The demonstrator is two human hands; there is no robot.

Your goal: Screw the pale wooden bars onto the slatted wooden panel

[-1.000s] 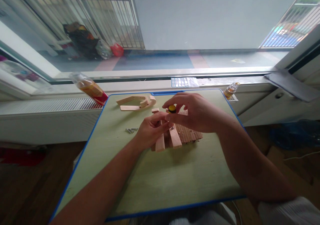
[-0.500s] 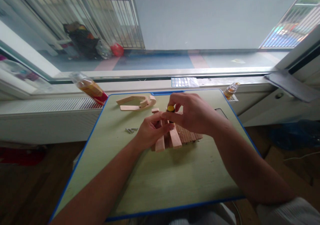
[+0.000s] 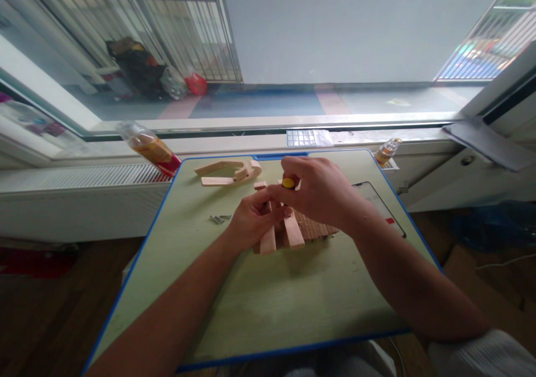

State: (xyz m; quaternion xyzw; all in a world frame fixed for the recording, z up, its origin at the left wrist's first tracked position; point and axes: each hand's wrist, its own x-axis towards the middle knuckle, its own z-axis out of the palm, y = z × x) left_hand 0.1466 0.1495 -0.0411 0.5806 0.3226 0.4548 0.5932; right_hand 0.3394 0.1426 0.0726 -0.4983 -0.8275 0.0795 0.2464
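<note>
- In the middle of the frame, the right hand [image 3: 320, 190] is closed around a yellow-topped screwdriver [image 3: 288, 183], the thumb and curled fingers wrapped about the handle; from where I stand, its lower part is hidden.
- The left hand [image 3: 249, 215] lies just beside it, left of centre, draped over a pale wooden bar [image 3: 268, 242]. Its thumb reaches across to a second pale bar [image 3: 294, 234], with only a narrow space between thumb and forefinger. I cannot tell whether these fingers pinch anything.
- Both bars lie at the centre of the frame, side by side with a gap between, their near ends pointing to the bottom.
- A brown ridged wooden panel [image 3: 319, 229] shows right of the bars, partly under the right hand.
- A few metal screws [image 3: 216, 219] lie loose left of centre, near the left hand.
- Above them, toward the upper middle, sits a curved wooden piece [image 3: 247, 171] with straight arms.
- A smartphone [image 3: 374, 199] lies on the right, partly covered by the right forearm.
- All this rests on a pale green table [image 3: 268, 304] edged in blue.
</note>
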